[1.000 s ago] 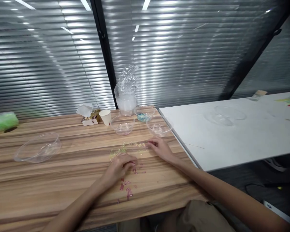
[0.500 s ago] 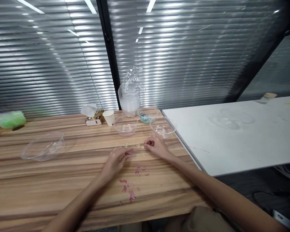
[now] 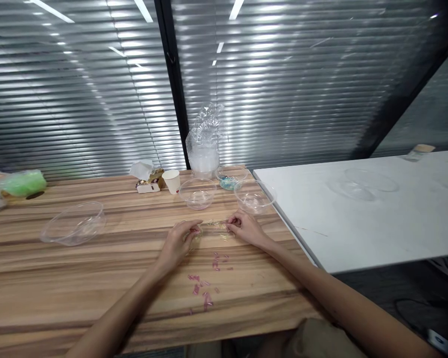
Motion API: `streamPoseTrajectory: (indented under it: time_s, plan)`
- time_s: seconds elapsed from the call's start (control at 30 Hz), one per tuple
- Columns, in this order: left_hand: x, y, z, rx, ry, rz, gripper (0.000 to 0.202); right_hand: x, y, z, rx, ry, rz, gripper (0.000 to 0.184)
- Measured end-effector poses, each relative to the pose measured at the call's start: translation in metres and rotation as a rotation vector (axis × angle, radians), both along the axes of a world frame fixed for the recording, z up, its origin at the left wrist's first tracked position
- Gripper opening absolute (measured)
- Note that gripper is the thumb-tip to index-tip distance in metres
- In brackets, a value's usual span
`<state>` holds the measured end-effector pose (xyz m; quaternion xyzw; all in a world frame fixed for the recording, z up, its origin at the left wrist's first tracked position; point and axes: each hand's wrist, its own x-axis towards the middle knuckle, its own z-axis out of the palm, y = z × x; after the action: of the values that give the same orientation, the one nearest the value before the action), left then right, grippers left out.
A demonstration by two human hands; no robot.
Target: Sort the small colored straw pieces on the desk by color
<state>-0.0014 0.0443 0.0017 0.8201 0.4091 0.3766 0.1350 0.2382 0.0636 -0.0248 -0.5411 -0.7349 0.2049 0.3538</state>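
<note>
Small yellowish clear pieces [image 3: 217, 223] lie in a loose line on the wooden table, between my two hands. At the left end of this line is my left hand [image 3: 179, 239], its fingers bent and its fingertips low over the table. My right hand [image 3: 244, 227] pinches at the right end, thumb and forefinger together. Whatever is in either set of fingertips is too small to name. Closer to me lie scattered pink pieces, one group [image 3: 216, 262] below the hands and another [image 3: 199, 288] nearer the table's front edge.
Two clear bowls [image 3: 197, 194] [image 3: 254, 196] stand just beyond my hands. Behind them are a clear bowl with blue-green bits [image 3: 227, 183], a plastic-wrapped tub stack [image 3: 203, 154], a paper cup [image 3: 171, 182] and a tissue box [image 3: 149, 184]. Another clear bowl [image 3: 74, 226] sits left; a white table [image 3: 358, 223] adjoins right.
My left hand has moved slightly up and toward the yellowish pieces, and some of them now show beside its fingers. My right hand stays at the line's right end. The view has shifted slightly.
</note>
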Motion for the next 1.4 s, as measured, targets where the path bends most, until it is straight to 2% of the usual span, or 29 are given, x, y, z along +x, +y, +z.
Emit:
streamPoseTrajectory:
  time_s: [0.13,0.27,0.47,0.83,1.4]
  plan:
    - [-0.001,0.002,-0.002,-0.018,0.002,0.007,0.027,0.002,0.001,-0.002,0.002,0.089,0.033,0.006]
    - [-0.003,0.005,-0.004,-0.020,0.009,0.025,0.028,0.005,-0.001,-0.003,0.075,0.167,0.025,0.007]
    - [-0.005,0.006,-0.003,-0.018,0.007,0.023,0.027,0.005,-0.008,-0.001,0.212,0.054,0.077,0.005]
    - [-0.003,0.005,-0.003,-0.017,-0.002,0.000,0.028,0.002,-0.010,0.002,0.189,-0.069,0.087,0.004]
    - [-0.003,0.006,-0.005,0.026,0.081,-0.016,0.025,-0.002,-0.006,-0.002,0.129,-0.010,0.148,0.010]
